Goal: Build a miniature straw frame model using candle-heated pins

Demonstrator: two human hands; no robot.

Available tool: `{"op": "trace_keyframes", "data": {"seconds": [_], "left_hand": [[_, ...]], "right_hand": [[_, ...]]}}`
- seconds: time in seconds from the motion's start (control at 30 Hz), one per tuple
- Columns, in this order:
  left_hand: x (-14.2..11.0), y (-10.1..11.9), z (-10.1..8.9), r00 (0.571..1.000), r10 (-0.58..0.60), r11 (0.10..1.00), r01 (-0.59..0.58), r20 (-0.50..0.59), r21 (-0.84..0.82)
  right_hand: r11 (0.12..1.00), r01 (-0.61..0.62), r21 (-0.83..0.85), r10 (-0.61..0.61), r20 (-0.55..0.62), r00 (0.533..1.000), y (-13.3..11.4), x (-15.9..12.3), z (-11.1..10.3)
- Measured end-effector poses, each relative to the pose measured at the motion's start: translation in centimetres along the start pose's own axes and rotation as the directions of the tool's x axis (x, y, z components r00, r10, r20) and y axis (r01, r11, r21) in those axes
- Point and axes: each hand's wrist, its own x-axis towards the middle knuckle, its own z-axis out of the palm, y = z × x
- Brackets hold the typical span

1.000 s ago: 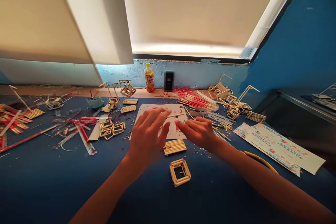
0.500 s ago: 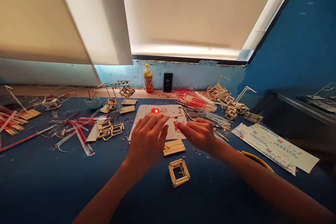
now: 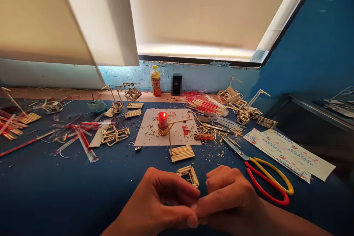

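My left hand [image 3: 163,201] and my right hand [image 3: 232,195] meet low in front, fingertips touching. The fingers of both are curled and closed; anything between them is hidden or too small to name. Just beyond them lies an open square frame of short wooden sticks [image 3: 193,177], partly covered by my left hand. Farther back, a stick stand [image 3: 182,153] has a flat raft base, an upright post and a horizontal arm. A lit red candle [image 3: 163,121] stands behind the post on a white board [image 3: 143,136] strewn with crumbs.
Red-and-yellow-handled scissors [image 3: 268,180] lie open at right beside abrasive paper sheets [image 3: 301,155]. An orange lighter [image 3: 204,136] rests at the board's edge. Red sticks [image 3: 206,105], stick models [image 3: 114,135], plastic wrappers [image 3: 84,140] and a drink bottle [image 3: 156,83] are around.
Both hands have drawn back from over the board toward me and come together. The candle, the stand's post and arm, the lighter and the scissors are uncovered.
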Motion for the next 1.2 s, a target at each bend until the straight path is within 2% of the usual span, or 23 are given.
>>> {"op": "trace_keyframes", "data": {"seconds": [0.07, 0.13, 0.3, 0.43, 0.57, 0.67, 0.7, 0.73, 0.77, 0.83, 0.9, 0.97, 1.0, 1.1, 1.2], "left_hand": [[0.1, 0.0, -0.4, 0.995, -0.057, 0.996, 0.063, 0.083, -0.064], [0.1, 0.1, -0.8, 0.985, -0.099, 0.993, 0.108, 0.143, -0.056], [0.2, 0.5, -0.8, 0.982, -0.133, 0.991, 0.130, 0.135, 0.035], [0.5, 0.1, -0.6, 0.981, -0.134, 0.991, 0.133, 0.140, 0.015], [0.8, -0.3, -1.3, 0.987, -0.050, 0.994, 0.064, 0.152, -0.089], [-0.1, 0.5, -2.7, 0.967, 0.157, 0.965, -0.108, 0.201, -0.239], [-0.5, 1.1, -3.2, 0.950, 0.253, 0.943, -0.199, 0.182, -0.268], [-0.8, 2.0, -3.8, 0.934, 0.335, 0.919, -0.295, 0.123, -0.262], [-1.1, 3.0, -4.3, 0.920, 0.381, 0.910, -0.354, 0.096, -0.218], [-1.0, 5.2, -5.2, 0.871, 0.489, 0.867, -0.491, -0.043, -0.087], [-0.2, 7.2, -6.0, 0.785, 0.578, 0.805, -0.593, -0.223, 0.000], [1.4, 8.5, -6.9, 0.714, 0.587, 0.780, -0.625, -0.382, 0.031], [2.3, 8.9, -7.4, 0.696, 0.579, 0.775, -0.631, -0.424, 0.023], [5.0, 9.1, -9.3, 0.687, 0.552, 0.781, -0.625, -0.472, 0.003], [6.8, 8.3, -11.3, 0.680, 0.518, 0.787, -0.616, -0.519, -0.022]], "right_hand": [[1.000, 0.017, -0.008, -0.017, -0.004, 1.000, 0.3, -0.3, 0.5], [0.999, 0.015, -0.034, -0.015, 0.013, 1.000, 0.5, -0.5, 0.8], [1.000, -0.022, 0.006, 0.023, -0.069, 0.997, 0.2, -0.3, 0.9], [1.000, -0.028, -0.005, 0.028, -0.030, 0.999, -0.7, 0.2, 0.9], [0.977, -0.049, -0.206, 0.039, -0.050, 0.998, -1.5, 0.3, 0.3], [0.921, -0.162, -0.354, 0.172, -0.005, 0.985, 0.3, 0.9, -1.8], [0.882, -0.228, -0.412, 0.269, 0.043, 0.962, 1.5, 1.4, -2.8], [0.814, -0.313, -0.490, 0.392, 0.065, 0.918, 3.1, 1.9, -3.9], [0.771, -0.356, -0.528, 0.442, 0.042, 0.896, 4.9, 2.6, -4.9], [0.719, -0.391, -0.575, 0.484, 0.010, 0.875, 8.8, 4.2, -6.6], [0.686, -0.378, -0.622, 0.506, 0.033, 0.862, 12.2, 5.7, -7.5], [0.671, -0.338, -0.660, 0.528, 0.105, 0.843, 14.7, 6.8, -7.6], [0.666, -0.316, -0.676, 0.539, 0.142, 0.830, 15.6, 7.1, -7.4], [0.643, -0.274, -0.716, 0.574, 0.212, 0.791, 17.0, 7.4, -6.7], [0.612, -0.272, -0.742, 0.604, 0.218, 0.766, 17.6, 7.2, -6.3]]}}
